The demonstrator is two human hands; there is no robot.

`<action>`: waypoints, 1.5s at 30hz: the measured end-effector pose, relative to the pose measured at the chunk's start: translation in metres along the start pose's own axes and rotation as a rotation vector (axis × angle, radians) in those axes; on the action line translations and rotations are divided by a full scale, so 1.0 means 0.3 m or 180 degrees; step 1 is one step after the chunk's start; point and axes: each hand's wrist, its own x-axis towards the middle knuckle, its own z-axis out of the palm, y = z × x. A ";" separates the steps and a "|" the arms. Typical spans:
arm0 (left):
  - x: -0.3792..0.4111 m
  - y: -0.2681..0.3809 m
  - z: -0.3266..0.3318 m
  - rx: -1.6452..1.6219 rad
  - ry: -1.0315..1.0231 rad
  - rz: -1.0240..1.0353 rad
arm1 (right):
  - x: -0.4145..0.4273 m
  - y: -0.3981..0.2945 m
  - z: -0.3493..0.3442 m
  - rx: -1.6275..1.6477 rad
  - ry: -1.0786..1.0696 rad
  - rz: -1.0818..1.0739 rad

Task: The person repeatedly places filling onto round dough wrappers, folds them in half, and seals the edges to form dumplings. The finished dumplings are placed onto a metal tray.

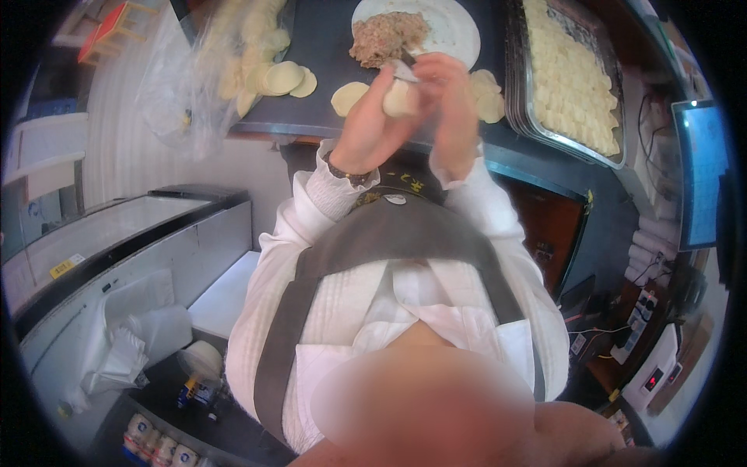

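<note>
In front of me, above the near edge of the dark table, my left hand [373,125] holds a pale dough wrapper [400,99], cupped in its fingers. My right hand [446,99] meets it from the other side, its fingers bent around a thin tool with a dark part, perhaps a filling spatula [407,58]; most of it is hidden. Just beyond both hands is a white plate [458,35] with a mound of minced meat filling [382,35]. A loose round wrapper [348,98] lies beside my left hand, and more wrappers [488,96] lie right of my right hand.
Stacked metal trays [522,111] on the right hold rows of shaped dumplings [575,82]. To the left, round wrappers [284,78] spill by a clear plastic bag [198,87]. A chest freezer [146,233] stands at my left side, and a power strip [636,327] at lower right.
</note>
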 end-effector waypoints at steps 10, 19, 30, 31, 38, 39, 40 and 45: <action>-0.041 0.003 0.044 0.1393 0.0333 0.0829 | 0.004 -0.083 -0.045 -0.1274 0.0119 -0.0864; -0.053 -0.022 0.064 0.2391 0.0560 0.1310 | -0.034 -0.064 0.016 -0.1403 -0.0015 -0.1039; -0.043 -0.012 0.025 0.4391 -0.0208 0.2612 | 0.024 -0.113 -0.061 -0.0696 -0.0991 -0.0335; -0.044 -0.004 0.030 0.4466 -0.0292 0.2592 | 0.022 -0.114 -0.066 -0.0653 -0.1006 -0.0257; -0.091 0.068 0.044 0.3879 0.0254 0.2200 | -0.014 -0.093 -0.070 -0.0140 -0.0330 0.0536; -0.092 0.075 0.048 0.3980 0.0315 0.2333 | -0.018 -0.094 -0.062 0.0066 -0.0178 0.0719; -0.092 0.078 0.057 0.4039 0.0179 0.2319 | -0.021 -0.093 -0.054 0.0159 -0.0154 0.0680; -0.070 0.034 0.073 0.4444 0.0102 0.2616 | -0.033 -0.086 -0.039 0.0497 -0.0060 0.0734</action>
